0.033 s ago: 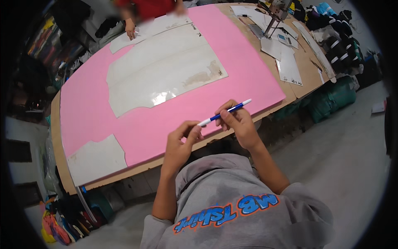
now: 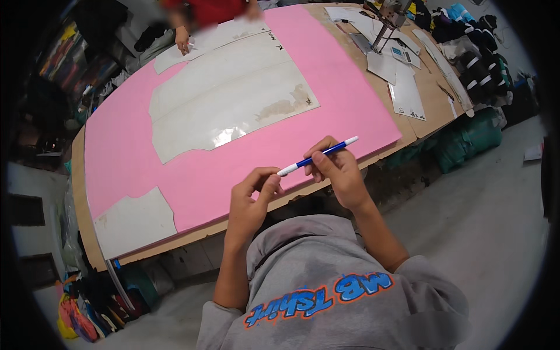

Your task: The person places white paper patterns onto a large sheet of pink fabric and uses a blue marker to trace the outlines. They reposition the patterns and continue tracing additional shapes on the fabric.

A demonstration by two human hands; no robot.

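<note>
A marker pen (image 2: 312, 158) with a blue barrel and white ends slants across my two hands, above the near edge of the table. With closed fingertips my left hand (image 2: 252, 201) pinches the white end at its left. The fingers of my right hand (image 2: 338, 175) are wrapped round the blue barrel, the other white end pointing up to the right. Beneath and beyond my hands lies pink fabric (image 2: 361, 111). A large white pattern sheet (image 2: 227, 93) with brown stains rests on it, and a smaller white pattern piece (image 2: 140, 221) sits at the near left corner.
Across the table a co-worker's hand (image 2: 182, 41) touches another white pattern piece (image 2: 219, 39). At the right, a metal cutting machine (image 2: 391, 20), a calculator (image 2: 401, 54) and several white cards (image 2: 406, 93) stand on the brown tabletop (image 2: 431, 87). Dark bundles (image 2: 475, 64) are piled beyond.
The pen's right end has risen slightly, and my left hand has shifted a little to the left. Both hands keep their hold on the pen.
</note>
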